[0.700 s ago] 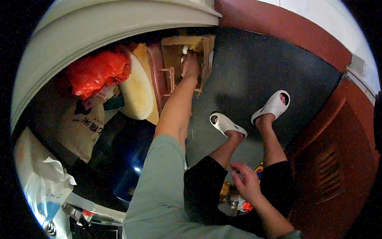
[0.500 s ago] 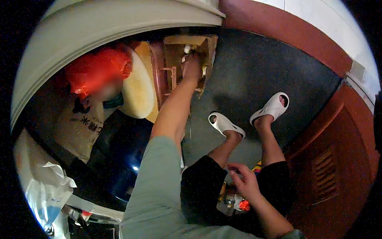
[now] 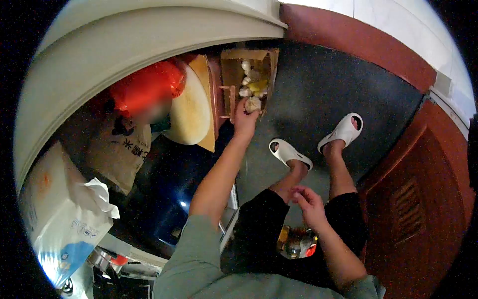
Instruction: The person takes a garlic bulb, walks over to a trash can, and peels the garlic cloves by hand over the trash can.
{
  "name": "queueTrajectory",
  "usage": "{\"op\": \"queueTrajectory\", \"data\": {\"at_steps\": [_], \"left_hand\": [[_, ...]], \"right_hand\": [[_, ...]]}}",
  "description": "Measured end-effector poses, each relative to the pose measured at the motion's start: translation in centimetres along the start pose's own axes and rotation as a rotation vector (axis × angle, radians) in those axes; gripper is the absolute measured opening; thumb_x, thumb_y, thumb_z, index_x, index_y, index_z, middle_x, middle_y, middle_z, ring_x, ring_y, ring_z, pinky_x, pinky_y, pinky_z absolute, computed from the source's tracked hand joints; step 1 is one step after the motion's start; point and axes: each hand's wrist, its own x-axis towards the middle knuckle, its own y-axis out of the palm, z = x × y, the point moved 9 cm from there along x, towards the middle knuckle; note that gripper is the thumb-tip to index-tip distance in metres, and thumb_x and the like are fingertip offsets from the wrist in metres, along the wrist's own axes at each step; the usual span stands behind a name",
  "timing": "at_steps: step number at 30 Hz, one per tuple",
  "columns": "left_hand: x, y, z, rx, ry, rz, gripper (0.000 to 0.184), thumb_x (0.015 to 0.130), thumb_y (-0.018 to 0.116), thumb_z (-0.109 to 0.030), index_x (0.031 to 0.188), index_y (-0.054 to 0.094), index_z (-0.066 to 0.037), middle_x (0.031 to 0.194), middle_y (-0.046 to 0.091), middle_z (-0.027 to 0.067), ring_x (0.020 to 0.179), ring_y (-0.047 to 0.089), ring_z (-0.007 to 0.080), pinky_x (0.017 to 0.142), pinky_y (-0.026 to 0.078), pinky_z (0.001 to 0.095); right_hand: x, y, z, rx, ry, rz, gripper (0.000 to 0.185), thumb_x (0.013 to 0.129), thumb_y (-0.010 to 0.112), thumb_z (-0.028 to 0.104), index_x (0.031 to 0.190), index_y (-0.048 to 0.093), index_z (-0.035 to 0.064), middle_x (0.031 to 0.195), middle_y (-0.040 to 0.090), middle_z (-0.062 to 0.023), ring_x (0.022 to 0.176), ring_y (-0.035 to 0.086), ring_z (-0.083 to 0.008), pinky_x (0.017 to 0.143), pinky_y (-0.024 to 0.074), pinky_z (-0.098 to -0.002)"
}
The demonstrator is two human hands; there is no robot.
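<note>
My left hand (image 3: 245,121) is closed around a large garlic bulb (image 3: 253,104) at the near end of a cardboard box (image 3: 273,67). Inside the box lie several more pale garlic bulbs (image 3: 246,79) and something yellowish (image 3: 258,86). Over my lap, close to one knee, hangs my right hand (image 3: 312,208); its fingers are loosely bent and apart, and I see nothing in them.
Left of the box stand a pink frame (image 3: 227,88), an oval board (image 3: 196,109), a red plastic bag (image 3: 132,89) and a printed sack (image 3: 127,154). A dark glossy container (image 3: 174,199) sits nearer me. A brown louvred door (image 3: 413,199) is at right.
My left hand has drawn back from deep in the box toward me, now with a garlic bulb in its grip. The bulbs inside have come into sight. My right hand has barely shifted.
</note>
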Motion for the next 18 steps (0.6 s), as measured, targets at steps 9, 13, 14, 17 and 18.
{"op": "queueTrajectory", "data": {"at_steps": [9, 13, 14, 17, 18], "left_hand": [[-14.7, -2.6, -17.4, -0.249, 0.289, 0.166, 0.065, 0.087, 0.065, 0.003, 0.145, 0.037, -0.007, 0.132, 0.052, 0.0084, 0.120, 0.054, 0.0195, 0.102, 0.044, 0.0330], [-21.2, -5.5, -23.5, -0.381, 0.175, 0.303, 0.070, 0.088, 0.063, 0.004, 0.150, 0.033, -0.010, 0.129, 0.055, 0.0054, 0.111, 0.056, 0.0136, 0.090, 0.047, 0.0259], [-22.6, -6.4, -24.8, -0.388, 0.192, 0.311, 0.070, 0.088, 0.063, 0.004, 0.150, 0.033, -0.010, 0.129, 0.055, 0.0054, 0.111, 0.056, 0.0136, 0.090, 0.047, 0.0259], [-26.3, -8.1, -28.5, -0.490, 0.235, 0.377, 0.068, 0.089, 0.063, 0.002, 0.149, 0.035, -0.011, 0.127, 0.056, 0.0039, 0.106, 0.056, 0.0113, 0.080, 0.047, 0.0230], [-27.6, -8.7, -29.2, -0.537, 0.203, 0.393, 0.067, 0.087, 0.063, 0.003, 0.148, 0.038, -0.011, 0.127, 0.056, 0.0044, 0.108, 0.057, 0.0142, 0.087, 0.047, 0.0259]], "right_hand": [[-0.5, -1.9, -1.4, -0.095, -0.124, -0.130, 0.029, 0.098, 0.058, 0.015, 0.120, 0.061, -0.0015, 0.109, 0.068, -0.0070, 0.097, 0.062, -0.0158, 0.085, 0.0488, -0.0301], [-5.5, -2.8, 1.0, -0.168, -0.162, -0.144, 0.028, 0.096, 0.060, 0.017, 0.118, 0.063, -0.0003, 0.108, 0.068, -0.0090, 0.098, 0.063, -0.0180, 0.088, 0.0487, -0.0310], [-7.1, -2.8, 2.4, -0.194, -0.141, -0.150, 0.028, 0.094, 0.063, 0.019, 0.115, 0.066, 0.0005, 0.110, 0.069, -0.0117, 0.100, 0.064, -0.0209, 0.092, 0.0488, -0.0325], [-10.6, -3.2, 5.3, -0.146, -0.251, -0.229, 0.027, 0.094, 0.063, 0.019, 0.113, 0.066, -0.0004, 0.108, 0.069, -0.0115, 0.100, 0.064, -0.0203, 0.090, 0.0488, -0.0317], [-12.1, -3.3, 6.4, -0.115, -0.300, -0.254, 0.028, 0.094, 0.063, 0.019, 0.113, 0.066, -0.0007, 0.107, 0.069, -0.0112, 0.098, 0.064, -0.0199, 0.089, 0.0491, -0.0313]]}}
